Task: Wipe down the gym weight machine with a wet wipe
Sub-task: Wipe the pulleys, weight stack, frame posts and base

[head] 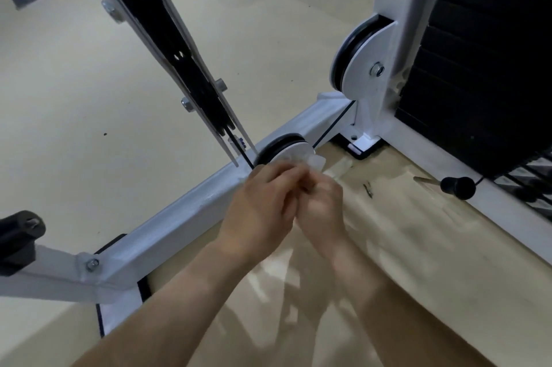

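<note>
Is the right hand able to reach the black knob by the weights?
Probably yes. The right hand holds the wet wipe, but only flat brown floor covering lies between it and the black knob.

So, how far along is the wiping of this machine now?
Done: hard to judge; the white base bar shows faint smears near the hands, perhaps from wiping. In hand: the left hand and right hand pinch the wet wipe together beside the lower pulley. Left: probably the upper pulley, the upright and the weight stack; nothing shows they were wiped.
</note>
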A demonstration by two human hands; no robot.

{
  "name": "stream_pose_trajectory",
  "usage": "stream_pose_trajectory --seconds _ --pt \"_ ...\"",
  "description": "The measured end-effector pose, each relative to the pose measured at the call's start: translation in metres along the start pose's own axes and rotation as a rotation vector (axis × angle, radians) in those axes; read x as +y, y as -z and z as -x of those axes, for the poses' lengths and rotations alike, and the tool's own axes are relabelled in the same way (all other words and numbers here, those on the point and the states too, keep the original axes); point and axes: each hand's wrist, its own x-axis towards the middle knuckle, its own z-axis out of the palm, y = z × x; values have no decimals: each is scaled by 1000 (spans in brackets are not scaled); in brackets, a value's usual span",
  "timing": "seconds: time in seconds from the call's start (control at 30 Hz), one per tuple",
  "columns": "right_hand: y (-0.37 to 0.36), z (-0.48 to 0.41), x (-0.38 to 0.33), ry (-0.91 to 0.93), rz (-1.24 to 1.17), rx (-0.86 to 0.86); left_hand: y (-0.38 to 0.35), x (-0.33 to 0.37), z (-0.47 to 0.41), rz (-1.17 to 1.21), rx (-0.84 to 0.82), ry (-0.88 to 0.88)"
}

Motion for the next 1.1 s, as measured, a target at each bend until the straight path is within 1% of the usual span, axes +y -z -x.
stream_pose_trajectory --seconds 0.03,0.07,0.1,0.17,0.2,0.27,0.33,0.37,0.4,0.5,0.53,0.6,0.73,0.8,0.87,0.93,1.0,1.07,1.1 --pt "3 -15 -6 -95 -137 106 3 -1 -3 -32 -14 2" --pt "5 -28 -10 -146 -177 212 6 -4 -3 -61 -41 9" --pt "4 -36 -11 -189 -192 273 8 -6 -1 -108 -95 12" --pt "3 -42 -8 -314 -312 290 12 -10 7 -226 -240 -38" --pt "1 -42 -4 -396 -399 280 13 -11 11 -254 -288 -67" --pt "0 -41 0 -514 -526 324 19 -9 16 -270 -345 -46" --pt "-7 -40 7 -575 -445 399 23 -9 19 -277 -356 -55" --pt "-12 -35 8 -596 -362 414 25 -10 21 -293 -362 -80" --pt "-18 -27 7 -615 -320 393 25 -11 23 -304 -367 -110" --pt "-28 -4 -5 -587 -412 162 26 -11 24 -306 -372 -172" --pt "-27 -2 -12 -605 -444 136 26 -10 21 -299 -361 -195" --pt "-20 -6 -12 -653 -454 182 26 -9 13 -314 -350 -257" --pt "2 -36 -10 -604 -368 340 25 -11 -1 -436 -397 -328" --pt "4 -51 -14 -580 -337 355 28 -14 -16 -447 -424 -327" --pt "4 -54 -14 -572 -257 317 30 -18 -32 -411 -493 -328" --pt "10 -47 -20 -569 -253 216 28 -14 -42 -432 -554 -387" --pt "26 -42 -35 -506 -163 116 31 -3 -39 -420 -621 -409" --pt "46 -45 -59 -419 -36 63 39 11 -34 -324 -647 -324" --pt "54 -45 -71 -398 16 31 43 16 -35 -238 -623 -282"
